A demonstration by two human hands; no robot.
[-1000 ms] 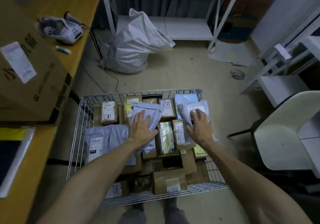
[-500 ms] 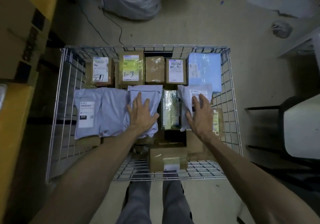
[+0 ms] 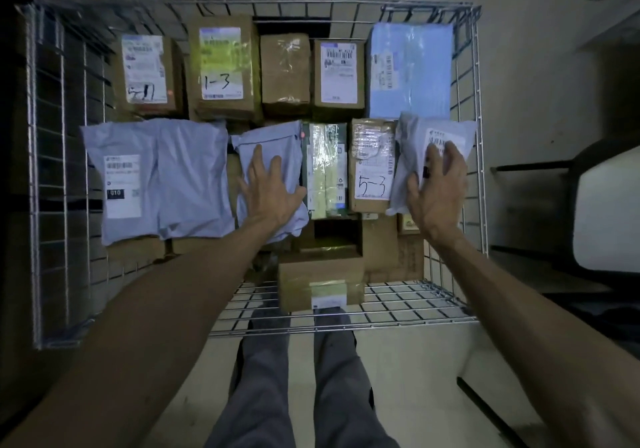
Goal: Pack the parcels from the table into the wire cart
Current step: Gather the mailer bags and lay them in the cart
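Note:
The wire cart lies below me, filled with parcels. My left hand presses flat on a small grey mailer bag in the cart's middle row. My right hand rests with spread fingers on another grey mailer bag against the cart's right wall. Between the hands are a green-yellow taped parcel and a brown box marked 5-3. A large grey mailer lies to the left. Brown boxes and a blue parcel line the far side.
A taped brown box sits at the cart's near edge above bare wire floor. My legs stand just in front of the cart. A white chair is close on the right. A dark gap runs along the cart's left wall.
My head has tilted down over the cart. My right hand slid its grey mailer to the right wall, uncovering the box marked 5-3. My left hand stays on the middle mailer.

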